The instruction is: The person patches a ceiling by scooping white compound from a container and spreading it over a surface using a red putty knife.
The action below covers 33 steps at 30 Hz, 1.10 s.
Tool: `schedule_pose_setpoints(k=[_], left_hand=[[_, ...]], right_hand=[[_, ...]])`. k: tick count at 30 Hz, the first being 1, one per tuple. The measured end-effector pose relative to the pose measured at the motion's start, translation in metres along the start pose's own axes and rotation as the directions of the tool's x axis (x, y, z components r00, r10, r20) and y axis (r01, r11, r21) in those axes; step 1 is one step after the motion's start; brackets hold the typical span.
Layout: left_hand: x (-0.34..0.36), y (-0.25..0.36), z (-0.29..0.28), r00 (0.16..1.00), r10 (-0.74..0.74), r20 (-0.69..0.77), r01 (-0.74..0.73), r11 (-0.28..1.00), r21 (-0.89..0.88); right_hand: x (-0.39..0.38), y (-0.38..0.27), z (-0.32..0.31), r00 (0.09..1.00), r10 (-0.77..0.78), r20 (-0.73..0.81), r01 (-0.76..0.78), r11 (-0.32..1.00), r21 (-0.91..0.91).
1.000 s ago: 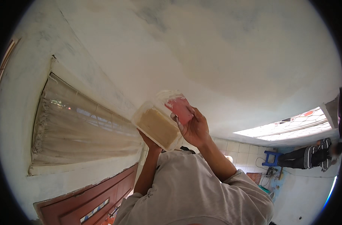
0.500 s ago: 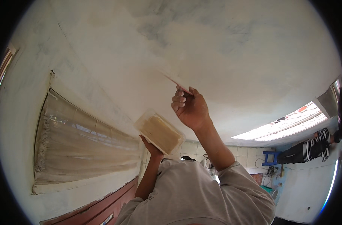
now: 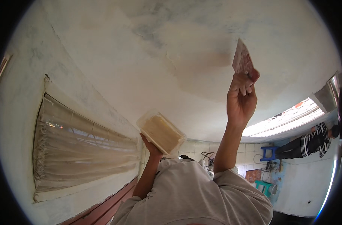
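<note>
My right hand (image 3: 242, 95) is raised high and closed around the handle of a putty knife (image 3: 243, 58). Its broad blade points upward, smeared with pale, reddish-looking patches, close to the pale plastered surface (image 3: 193, 97); whether the edge touches it I cannot tell. A darker, damp-looking smear lies left of the blade. Lower down on the left, my left hand (image 3: 152, 145) grips a shallow rectangular plastic tub (image 3: 161, 132) from its lower side. The tub has a translucent rim and looks beige within; most of that hand's fingers are hidden behind it.
At the left hangs a sheer beige curtain (image 3: 88, 144) over a window. A bright window opening (image 3: 283, 119) is on the right. Beyond it a person in striped clothing (image 3: 311, 142) appears sideways, near a blue stool (image 3: 268, 153). A green stool (image 3: 263, 187) and cables stand by the tiled part.
My right hand has swung up and to the right with the putty knife, turning the blade's flat face into view. The tub in my left hand has hardly moved.
</note>
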<state>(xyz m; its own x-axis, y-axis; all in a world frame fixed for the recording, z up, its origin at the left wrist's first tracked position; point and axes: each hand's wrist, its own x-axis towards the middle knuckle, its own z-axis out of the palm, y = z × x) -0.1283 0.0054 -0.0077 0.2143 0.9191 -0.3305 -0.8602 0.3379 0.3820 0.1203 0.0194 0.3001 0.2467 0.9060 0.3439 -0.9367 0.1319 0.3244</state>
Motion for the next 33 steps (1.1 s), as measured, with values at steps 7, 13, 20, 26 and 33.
schedule_pose_setpoints(k=[7,13,20,26,33], left_hand=[[0.0,0.003,-0.007,0.996,0.094,-0.003,-0.094,0.995,0.04],[-0.007,0.005,-0.009,0.997,0.075,-0.003,-0.075,0.997,-0.022],[-0.013,0.008,-0.015,0.996,0.079,-0.028,-0.08,0.996,-0.034],[-0.014,0.009,-0.013,0.994,0.104,-0.03,-0.104,0.994,-0.018],[-0.013,0.001,-0.006,0.995,0.085,-0.052,-0.086,0.996,-0.024]], right_hand=[[-0.016,0.064,-0.112,0.851,0.334,-0.405,-0.395,0.916,-0.075],[0.029,0.03,-0.086,0.963,0.197,-0.182,-0.179,0.977,0.113],[0.001,0.005,-0.022,0.999,0.029,0.033,-0.031,0.998,0.056],[-0.006,0.063,-0.098,0.789,0.441,-0.428,-0.466,0.883,0.052],[0.052,0.004,-0.029,0.942,0.305,-0.14,-0.237,0.9,0.366]])
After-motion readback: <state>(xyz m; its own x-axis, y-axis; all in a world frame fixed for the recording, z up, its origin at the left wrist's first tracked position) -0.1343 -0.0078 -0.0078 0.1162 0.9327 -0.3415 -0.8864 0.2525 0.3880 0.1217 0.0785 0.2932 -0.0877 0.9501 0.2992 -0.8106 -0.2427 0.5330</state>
